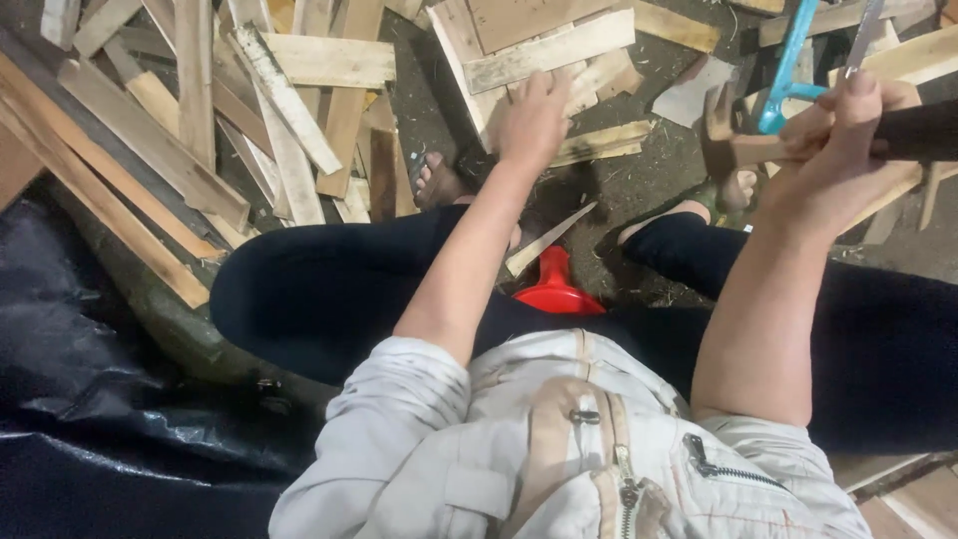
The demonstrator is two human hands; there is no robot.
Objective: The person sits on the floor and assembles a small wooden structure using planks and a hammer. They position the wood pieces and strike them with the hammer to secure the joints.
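My left hand reaches forward and rests on a wooden slat assembly lying on the ground, fingers spread over one slat. My right hand is closed around the dark handle of a hammer, whose head points left above my right foot. A blue-handled tool lies just beyond the hammer. I sit low, with my knees apart in dark trousers.
Many loose wooden slats are heaped at the left and across the top. A red plastic stool shows between my legs. Black plastic sheeting covers the lower left. Wood chips litter the dark ground.
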